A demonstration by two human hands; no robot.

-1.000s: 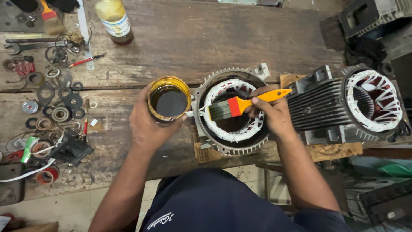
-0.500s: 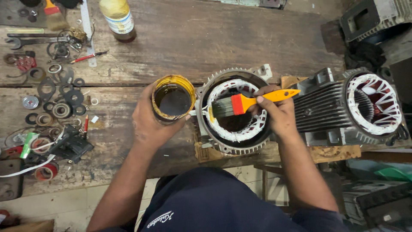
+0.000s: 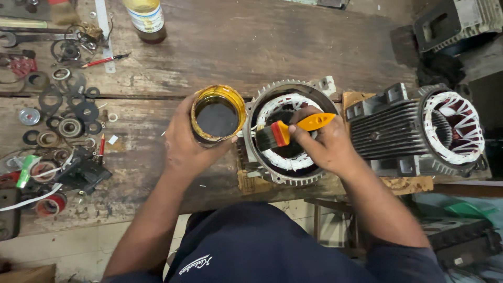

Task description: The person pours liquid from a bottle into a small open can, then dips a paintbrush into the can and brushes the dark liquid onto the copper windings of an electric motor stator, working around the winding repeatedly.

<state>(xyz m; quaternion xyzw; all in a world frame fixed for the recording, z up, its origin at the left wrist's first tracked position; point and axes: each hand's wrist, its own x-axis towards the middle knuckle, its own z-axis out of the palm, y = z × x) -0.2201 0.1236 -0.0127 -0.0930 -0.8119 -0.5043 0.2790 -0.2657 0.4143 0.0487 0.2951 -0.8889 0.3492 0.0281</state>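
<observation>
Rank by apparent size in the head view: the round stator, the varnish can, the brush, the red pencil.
1. round stator
2. varnish can
3. brush, looks close to the can, so unsure
4. red pencil

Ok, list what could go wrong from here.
The open yellow-rimmed tin of dark liquid, held in the left hand beside the round upright motor stator with white windings, could tip and spill. The orange-handled flat brush in the right hand might drip onto the worn wooden bench.
</observation>
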